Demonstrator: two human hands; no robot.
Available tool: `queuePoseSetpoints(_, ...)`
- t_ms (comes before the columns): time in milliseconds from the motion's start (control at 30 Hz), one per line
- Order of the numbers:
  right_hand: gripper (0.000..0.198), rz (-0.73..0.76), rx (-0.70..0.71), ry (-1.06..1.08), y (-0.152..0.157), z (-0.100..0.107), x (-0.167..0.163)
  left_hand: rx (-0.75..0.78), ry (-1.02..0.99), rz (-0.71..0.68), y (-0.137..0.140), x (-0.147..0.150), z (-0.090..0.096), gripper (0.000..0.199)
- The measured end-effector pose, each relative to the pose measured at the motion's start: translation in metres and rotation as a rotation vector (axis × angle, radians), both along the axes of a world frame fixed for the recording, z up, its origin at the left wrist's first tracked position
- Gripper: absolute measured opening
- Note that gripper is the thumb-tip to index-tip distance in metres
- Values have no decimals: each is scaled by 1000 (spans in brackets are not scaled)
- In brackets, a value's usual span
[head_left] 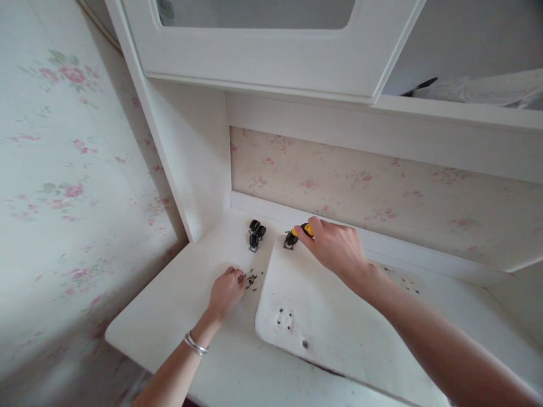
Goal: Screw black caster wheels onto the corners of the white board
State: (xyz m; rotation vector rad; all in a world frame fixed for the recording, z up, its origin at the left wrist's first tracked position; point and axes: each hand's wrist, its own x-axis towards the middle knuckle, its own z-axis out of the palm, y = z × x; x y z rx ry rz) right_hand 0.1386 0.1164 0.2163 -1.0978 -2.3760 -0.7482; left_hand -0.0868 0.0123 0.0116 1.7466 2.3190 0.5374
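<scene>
The right hand (pixel 335 244) closes round a screwdriver (pixel 309 229), likely light, stiff, best held by its handle; the left hand (pixel 228 291) curls beside screws (pixel 251 280), hold unclear.

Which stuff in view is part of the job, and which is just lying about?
Part of the job, it seems:
- yellow-and-black tool, in the right hand
- caster on the white board
- three loose casters
- loose screws, beside the left hand

Apparently just lying about:
- dark object, upper-right shelf
- clear plastic there
</scene>
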Motion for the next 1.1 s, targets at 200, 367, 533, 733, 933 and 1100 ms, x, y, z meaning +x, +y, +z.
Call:
queuePoseSetpoints(200,34,5,68,-8,-1,3,-2,-31,50,16,4,3,-3,31)
queuePoseSetpoints(367,35,17,106,29,0,5,0,-51,77,13,7,5,-2,30)
queuePoseSetpoints(533,37,64,167,112,-6,6,3,-66,89,16,10,6,-3,31)
queuePoseSetpoints(733,30,176,113,252,-30,1,21,-80,78,20,14,4,-5,35)
queuePoseSetpoints(933,27,200,-50,369,-60,-10,39,-67,3,39,10,4,-3,34)
queuePoseSetpoints(1100,26,147,-213,437,-76,-22,52,-26,-173,69,8,1,-1,31)
